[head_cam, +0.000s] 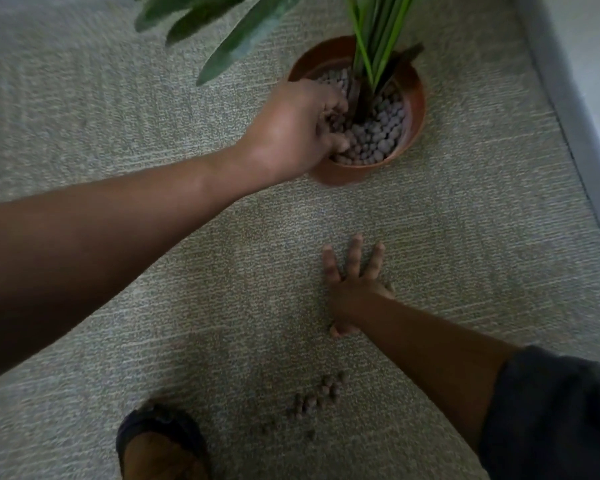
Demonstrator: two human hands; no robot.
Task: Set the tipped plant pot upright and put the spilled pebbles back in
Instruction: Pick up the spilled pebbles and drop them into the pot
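Head view: the brown plant pot [414, 109] stands upright on the grey carpet [118, 109], filled with grey pebbles [381, 133] around green stems [374, 39]. The left hand [291, 129] reaches over the pot's near-left rim, its fingers curled down into the pebbles; whether it grips any cannot be told. Nearer the person than the pot, the right hand [355, 289] lies flat on the carpet with fingers spread and pointing toward the pot. A small cluster of spilled pebbles [321, 396] lies on the carpet nearer still, just beyond a sandalled foot [160, 445].
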